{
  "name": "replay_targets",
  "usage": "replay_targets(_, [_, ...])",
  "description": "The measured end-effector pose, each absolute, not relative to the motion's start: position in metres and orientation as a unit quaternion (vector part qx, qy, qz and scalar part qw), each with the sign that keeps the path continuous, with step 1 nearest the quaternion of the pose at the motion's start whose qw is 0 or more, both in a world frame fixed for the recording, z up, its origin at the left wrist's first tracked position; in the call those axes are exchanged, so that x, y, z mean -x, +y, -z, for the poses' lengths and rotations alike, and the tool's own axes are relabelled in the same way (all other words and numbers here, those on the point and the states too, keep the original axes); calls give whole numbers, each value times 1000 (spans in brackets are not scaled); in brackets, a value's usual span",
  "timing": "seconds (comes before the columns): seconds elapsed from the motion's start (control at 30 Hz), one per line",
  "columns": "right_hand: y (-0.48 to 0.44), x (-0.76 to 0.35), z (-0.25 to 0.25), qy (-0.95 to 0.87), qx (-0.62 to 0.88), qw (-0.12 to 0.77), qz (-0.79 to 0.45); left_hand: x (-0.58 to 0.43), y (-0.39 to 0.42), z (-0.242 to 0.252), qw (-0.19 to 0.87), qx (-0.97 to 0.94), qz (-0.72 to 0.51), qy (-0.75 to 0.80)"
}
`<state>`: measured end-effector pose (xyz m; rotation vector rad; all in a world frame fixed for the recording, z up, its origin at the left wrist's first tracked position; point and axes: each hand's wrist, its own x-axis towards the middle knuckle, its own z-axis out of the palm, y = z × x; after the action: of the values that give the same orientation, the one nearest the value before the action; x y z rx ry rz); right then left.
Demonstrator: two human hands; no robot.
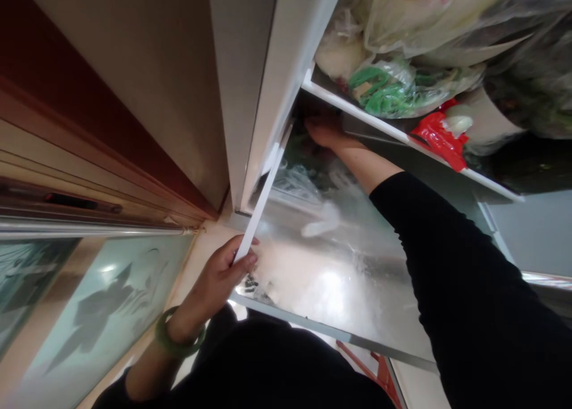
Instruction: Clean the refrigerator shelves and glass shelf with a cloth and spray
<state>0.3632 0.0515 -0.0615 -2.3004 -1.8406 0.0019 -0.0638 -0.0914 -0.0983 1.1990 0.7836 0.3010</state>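
Observation:
My left hand point(221, 275), with a green bangle point(176, 337) on the wrist, grips the white front rim of a clear fridge drawer point(313, 266) pulled out below the shelf. My right hand point(324, 132), in a black sleeve, reaches deep into the dark space under the white shelf point(357, 108). Its fingers are hidden in shadow there. Above the shelf lie plastic bags of green vegetables point(388, 90) and a red bag point(440, 138).
The fridge's grey side wall point(250, 69) stands to the left of the opening. A reddish wooden frame point(89, 117) and a frosted glass sliding door point(102, 301) lie further left. More bagged food point(424, 15) fills the upper shelf.

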Motion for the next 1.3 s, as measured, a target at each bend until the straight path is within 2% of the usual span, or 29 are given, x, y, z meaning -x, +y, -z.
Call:
replay_targets(0.13, [47,-353,60,-590,805,63,19,63,-92,102,751,-540,-141,352])
replay_targets(0.4, [51,-350,54,-595,799,89,-20,64,-92,101,745,-546,-141,355])
replay_targets(0.63, [59,-347,48,-536,823,177,-64,65,-91,95,738,-552,-121,369])
replay_targets(1.0, [68,-324,18,-603,786,100,-94,66,-89,97,712,-576,-115,385])
replay_targets(1.3, [80,-315,11,-629,775,22,-54,69,-93,103,703,-580,-127,391])
